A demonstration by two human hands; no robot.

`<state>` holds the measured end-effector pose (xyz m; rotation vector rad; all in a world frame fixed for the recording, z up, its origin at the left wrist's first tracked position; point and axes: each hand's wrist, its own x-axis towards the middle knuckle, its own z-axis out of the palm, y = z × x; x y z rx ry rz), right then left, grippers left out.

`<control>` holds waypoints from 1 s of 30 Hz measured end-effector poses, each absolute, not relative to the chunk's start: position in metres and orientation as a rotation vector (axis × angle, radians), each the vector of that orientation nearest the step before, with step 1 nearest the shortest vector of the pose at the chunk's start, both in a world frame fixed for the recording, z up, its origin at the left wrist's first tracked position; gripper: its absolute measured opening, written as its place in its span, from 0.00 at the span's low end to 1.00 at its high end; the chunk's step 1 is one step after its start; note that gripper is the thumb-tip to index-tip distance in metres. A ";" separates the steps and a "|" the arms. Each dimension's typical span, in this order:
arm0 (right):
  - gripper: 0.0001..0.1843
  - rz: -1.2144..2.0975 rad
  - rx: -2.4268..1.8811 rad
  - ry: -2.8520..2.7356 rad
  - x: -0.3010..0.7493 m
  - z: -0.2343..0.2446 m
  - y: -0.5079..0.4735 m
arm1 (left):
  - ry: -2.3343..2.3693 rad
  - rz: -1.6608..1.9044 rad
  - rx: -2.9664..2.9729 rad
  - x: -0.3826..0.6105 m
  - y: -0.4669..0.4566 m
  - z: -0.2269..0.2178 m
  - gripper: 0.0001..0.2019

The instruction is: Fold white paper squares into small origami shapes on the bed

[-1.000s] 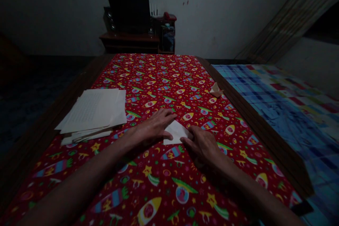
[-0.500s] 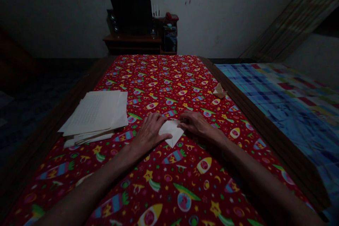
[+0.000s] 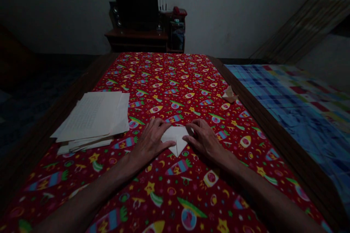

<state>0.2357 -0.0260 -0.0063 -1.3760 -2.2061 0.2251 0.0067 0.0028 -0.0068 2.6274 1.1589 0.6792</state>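
Note:
A small white folded paper (image 3: 176,139), shaped like a triangle with its point toward me, lies on the red rocket-print cloth (image 3: 175,80) in the middle of the table. My left hand (image 3: 151,140) lies flat on its left half, fingers stretched out and pressing down. My right hand (image 3: 203,138) rests on its right half, fingers flat on the paper's upper edge. Neither hand lifts the paper.
A stack of white sheets (image 3: 93,118) lies at the left of the cloth. A small brownish folded paper piece (image 3: 229,94) sits near the right edge. A blue checked mat (image 3: 295,105) lies right of the table. A dark cabinet with a screen (image 3: 144,22) stands at the far wall.
The paper was turned so its point faces me. My right hand moved from its near right corner up to its far right side, and both hands now press it flat.

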 end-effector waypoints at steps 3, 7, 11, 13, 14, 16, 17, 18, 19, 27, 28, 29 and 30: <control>0.10 0.248 -1.334 -2.144 0.235 -0.009 -0.025 | 1.144 0.725 2.607 0.005 0.004 -0.008 0.19; 0.10 0.205 -1.290 -2.098 0.234 -0.012 -0.026 | 1.148 0.757 2.571 0.005 0.005 -0.009 0.17; 0.07 0.214 -1.275 -2.089 0.233 -0.012 -0.027 | 1.145 0.773 2.554 0.006 0.004 -0.009 0.19; 0.06 0.204 -1.286 -2.089 0.233 -0.012 -0.027 | 1.145 0.795 2.550 0.006 0.004 -0.009 0.20; 0.05 0.188 -1.292 -2.090 0.233 -0.012 -0.027 | 1.147 0.806 2.551 0.006 0.004 -0.009 0.20; 0.07 0.134 -1.303 -2.096 0.232 -0.012 -0.027 | 1.145 0.811 2.559 0.005 0.005 -0.010 0.21; 0.08 0.103 -1.308 -2.101 0.232 -0.012 -0.027 | 1.142 0.804 2.565 0.005 0.005 -0.010 0.20; 0.09 0.080 -1.318 -2.110 0.232 -0.012 -0.027 | 1.137 0.794 2.572 0.005 0.006 -0.011 0.20; 0.11 0.065 -1.329 -2.123 0.231 -0.012 -0.028 | 1.133 0.790 2.579 0.004 0.006 -0.012 0.20; 0.11 0.097 -1.409 -2.161 0.230 -0.009 -0.031 | 1.183 0.756 2.589 0.004 0.007 -0.014 0.21; 0.09 0.107 -1.405 -2.158 0.230 -0.009 -0.030 | 1.193 0.746 2.584 0.004 0.007 -0.014 0.20; 0.08 0.108 -1.404 -2.152 0.231 -0.009 -0.030 | 1.198 0.739 2.578 0.004 0.007 -0.013 0.20; 0.08 0.104 -1.409 -2.143 0.231 -0.010 -0.030 | 1.197 0.732 2.571 0.004 0.008 -0.013 0.19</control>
